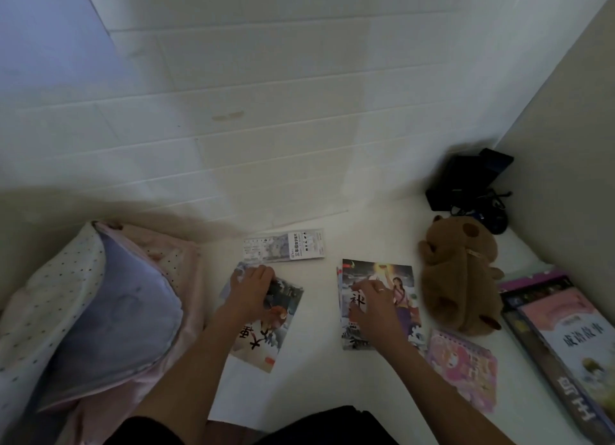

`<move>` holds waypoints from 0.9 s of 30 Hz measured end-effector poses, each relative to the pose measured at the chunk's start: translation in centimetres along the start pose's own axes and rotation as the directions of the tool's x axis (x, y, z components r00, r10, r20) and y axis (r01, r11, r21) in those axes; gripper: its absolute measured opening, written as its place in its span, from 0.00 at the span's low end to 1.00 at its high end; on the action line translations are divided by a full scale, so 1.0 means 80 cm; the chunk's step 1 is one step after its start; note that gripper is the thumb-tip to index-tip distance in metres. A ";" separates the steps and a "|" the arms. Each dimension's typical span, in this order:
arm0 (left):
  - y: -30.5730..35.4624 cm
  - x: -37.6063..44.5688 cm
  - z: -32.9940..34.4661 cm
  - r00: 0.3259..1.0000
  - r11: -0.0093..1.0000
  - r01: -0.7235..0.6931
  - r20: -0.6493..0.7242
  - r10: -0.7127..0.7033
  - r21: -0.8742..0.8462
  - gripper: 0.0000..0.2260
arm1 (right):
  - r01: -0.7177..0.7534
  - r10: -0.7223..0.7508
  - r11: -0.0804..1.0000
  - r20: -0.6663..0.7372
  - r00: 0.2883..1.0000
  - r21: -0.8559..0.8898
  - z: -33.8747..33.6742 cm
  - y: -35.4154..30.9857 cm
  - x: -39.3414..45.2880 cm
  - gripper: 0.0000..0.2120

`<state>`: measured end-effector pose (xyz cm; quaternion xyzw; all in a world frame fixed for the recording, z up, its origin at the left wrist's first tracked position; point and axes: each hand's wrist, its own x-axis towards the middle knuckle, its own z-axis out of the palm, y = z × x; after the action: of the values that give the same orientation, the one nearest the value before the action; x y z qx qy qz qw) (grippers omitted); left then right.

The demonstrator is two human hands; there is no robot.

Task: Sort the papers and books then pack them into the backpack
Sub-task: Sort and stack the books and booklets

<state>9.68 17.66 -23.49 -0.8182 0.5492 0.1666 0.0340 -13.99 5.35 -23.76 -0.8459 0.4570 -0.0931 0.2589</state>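
My left hand (250, 290) lies flat on an illustrated book (266, 331) in the middle of the white surface, fingers near its far edge. My right hand (372, 303) rests with spread fingers on a second illustrated book (399, 278), which tops a small stack. A thin booklet with printed text (284, 246) lies beyond the left book. To the right are a pink spiral notebook (466, 368) and a pile of larger books (565, 338). A pink and lilac backpack (109, 308) sits at the left, its opening facing me.
A brown plush toy (462, 275) lies between the right book stack and the larger books. A dark box with cables (472, 185) fills the far right corner. White walls close in behind and on the right. White paper (229, 394) lies under my left forearm.
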 end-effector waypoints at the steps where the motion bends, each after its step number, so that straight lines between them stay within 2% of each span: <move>1: 0.001 0.002 -0.001 1.000 1.000 0.009 0.007 -0.009 0.029 0.34 | -0.004 0.004 1.000 -0.002 1.000 0.012 -0.001 0.001 -0.001 0.13; 5: 0.005 0.011 -0.007 0.993 0.992 0.054 0.095 -0.066 0.116 0.44 | -0.018 0.018 1.000 0.001 1.000 0.016 -0.005 0.005 -0.007 0.12; 8: 0.008 0.014 -0.008 0.981 0.985 0.115 0.140 -0.132 0.127 0.45 | -0.029 0.029 0.999 -0.006 1.000 0.034 -0.007 0.005 -0.009 0.13; 11: 0.007 0.015 -0.009 0.981 0.977 0.157 0.092 -0.171 0.143 0.43 | -0.035 0.035 0.998 -0.006 0.999 0.049 -0.008 0.001 -0.010 0.13; 14: 0.008 0.015 -0.012 0.981 0.982 0.190 0.032 -0.190 0.003 0.41 | -0.024 0.023 0.999 0.019 1.000 0.039 -0.006 -0.002 -0.007 0.14; 16: 0.006 0.016 -0.015 0.975 0.959 0.223 0.024 -0.223 -0.175 0.38 | -0.027 0.024 0.997 0.032 0.999 0.072 -0.004 -0.006 -0.005 0.14; 18: 0.000 0.016 -0.022 0.965 0.892 0.244 0.003 -0.263 -0.381 0.33 | -0.040 0.034 0.985 0.038 0.999 0.166 -0.005 -0.013 -0.006 0.12; 20: -0.001 0.017 -0.036 0.941 0.762 0.207 -0.089 -0.327 -0.613 0.24 | -0.089 0.067 0.938 0.078 0.995 0.334 -0.011 -0.024 -0.011 0.10; 22: 0.006 0.017 -0.060 0.867 0.583 0.124 -0.198 -0.458 -0.803 0.16 | -0.234 0.116 0.790 0.236 0.965 0.566 -0.019 -0.033 -0.015 0.13; 23: 0.008 0.023 -0.067 0.809 0.462 0.097 -0.200 -0.552 -0.882 0.15 | -0.332 0.127 0.695 0.346 0.930 0.637 -0.020 -0.036 -0.016 0.17; 24: 0.014 0.026 -0.075 0.759 0.304 0.074 -0.144 -0.635 -0.950 0.16 | -0.425 0.128 0.603 0.444 0.887 0.675 -0.021 -0.039 -0.016 0.21; 25: 0.020 0.030 -0.081 0.739 0.132 0.038 -0.061 -0.671 -0.991 0.18 | -0.501 0.116 0.509 0.521 0.846 0.700 -0.022 -0.042 -0.018 0.22; 26: 0.026 0.035 -0.083 0.771 -0.025 -0.031 -0.008 -0.637 -0.999 0.20 | -0.550 0.099 0.423 0.567 0.818 0.720 -0.022 -0.046 -0.018 0.22; 27: 0.034 0.040 -0.081 0.836 -0.157 -0.087 0.014 -0.549 -0.984 0.20 | -0.581 0.082 0.330 0.590 0.803 0.744 -0.021 -0.049 -0.018 0.19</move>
<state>9.80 12.19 -18.00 -0.6657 0.0667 0.3238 -0.6690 -12.64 7.67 -20.15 -0.4465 0.4264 -0.0683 0.7837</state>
